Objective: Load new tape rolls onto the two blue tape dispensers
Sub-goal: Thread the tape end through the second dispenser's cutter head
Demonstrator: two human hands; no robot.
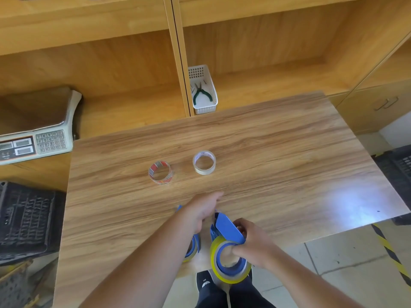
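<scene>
Down at the near edge of the counter we had both hands at work. Our right hand gripped a blue dispenser, fingers curled round its body and the thumb pushed into the hub, where a yellow tape roll sat around the blue wheel. That dispenser was partly past the counter's near edge, above our dark shoe on the tiled floor.

Our left hand reached forward just left of it, fingers stretched out and relaxed, holding nothing that we could see. Under that wrist lay the second dispenser, mostly hidden by the arm; we could make out a blue wheel with a yellowish roll on it, and a bit of blue showing at the far side of the hand.

Farther out, near the middle of the counter, two thin rolls lay flat and apart from each other: a clear one with red printing on the left and a pale one on the right.

Beyond the counter stood wooden shelves, with a white basket holding green-handled pliers. A weighing scale sat on the left, and a black crate was below it.
</scene>
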